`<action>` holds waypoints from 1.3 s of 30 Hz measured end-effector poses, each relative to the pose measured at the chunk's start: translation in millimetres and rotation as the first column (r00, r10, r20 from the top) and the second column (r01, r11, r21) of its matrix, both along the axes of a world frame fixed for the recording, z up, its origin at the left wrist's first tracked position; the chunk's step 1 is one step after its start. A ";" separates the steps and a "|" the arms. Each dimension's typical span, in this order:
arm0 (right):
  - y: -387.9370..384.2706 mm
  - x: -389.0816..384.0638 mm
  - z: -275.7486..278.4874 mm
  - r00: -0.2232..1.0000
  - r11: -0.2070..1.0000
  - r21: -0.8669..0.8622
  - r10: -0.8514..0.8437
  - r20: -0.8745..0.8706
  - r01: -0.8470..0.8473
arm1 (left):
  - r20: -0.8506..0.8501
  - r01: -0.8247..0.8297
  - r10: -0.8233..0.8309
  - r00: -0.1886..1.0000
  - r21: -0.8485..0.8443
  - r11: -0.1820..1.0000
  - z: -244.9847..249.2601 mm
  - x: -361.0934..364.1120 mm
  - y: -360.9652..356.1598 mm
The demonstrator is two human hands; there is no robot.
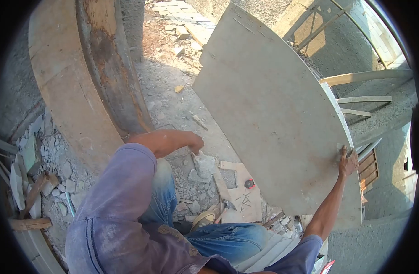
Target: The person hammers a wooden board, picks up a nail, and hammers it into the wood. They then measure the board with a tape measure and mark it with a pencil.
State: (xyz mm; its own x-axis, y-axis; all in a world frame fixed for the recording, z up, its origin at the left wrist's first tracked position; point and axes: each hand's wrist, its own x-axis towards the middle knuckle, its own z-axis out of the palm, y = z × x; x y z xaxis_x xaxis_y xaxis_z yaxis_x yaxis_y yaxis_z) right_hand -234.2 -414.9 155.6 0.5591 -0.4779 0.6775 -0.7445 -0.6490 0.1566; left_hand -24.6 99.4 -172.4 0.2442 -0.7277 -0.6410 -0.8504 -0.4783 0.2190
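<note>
Okay, closest in, a purple sleeve and blue jeans fill the bottom of the view, with a tan shoe (205, 219) planted among broken stone. Just beyond the shoe lies a flat scrap of wood (243, 201) with dark pencil marks on it, and a small red object (249, 183) sits on its upper end. It is too small to identify.

A little further out, the left hand (195, 144) hangs low over the rubble. Its fingers are curled downward right above a pale lump of stone (203, 164). Hand and lump look as if they touch, but I cannot tell whether that grip is actually closed on the lump or only resting against it.

Over on the other side, the right arm is stretched out long. The right hand (347, 162) is clamped on the lower right edge of the big curved board (268, 114), with the fingers wrapped over the rim. That grip is firmly closed on the board. The board is a pale, scuffed sheet with one long arc-shaped edge. It stands tilted, lifted clear of the ground, and fills the middle and right of the scene.

Left of it stands a tall curved wall form (63, 91) with a rusty band (109, 68) running beside it. Loose wood offcuts (31, 223) lie at its foot. Behind the board, wooden slats (364, 98) cross a grey concrete structure. Farthest away, at the top, pale paving blocks (182, 13) lie scattered on reddish dirt.
</note>
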 end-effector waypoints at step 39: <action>-4.9 24.7 -17.9 0.993 0.995 0.095 -0.030 0.110 0.019 | -0.106 0.178 -0.180 0.978 -0.029 0.984 -43.9 3.4 -2.2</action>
State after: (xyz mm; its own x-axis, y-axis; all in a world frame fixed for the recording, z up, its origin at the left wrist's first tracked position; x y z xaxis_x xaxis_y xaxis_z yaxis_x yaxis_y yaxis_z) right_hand -209.5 -419.9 137.7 0.4699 -0.5546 0.6867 -0.7697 -0.6383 0.0113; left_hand -21.2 97.2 -216.2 0.0393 -0.7657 -0.6420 -0.8927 -0.3155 0.3216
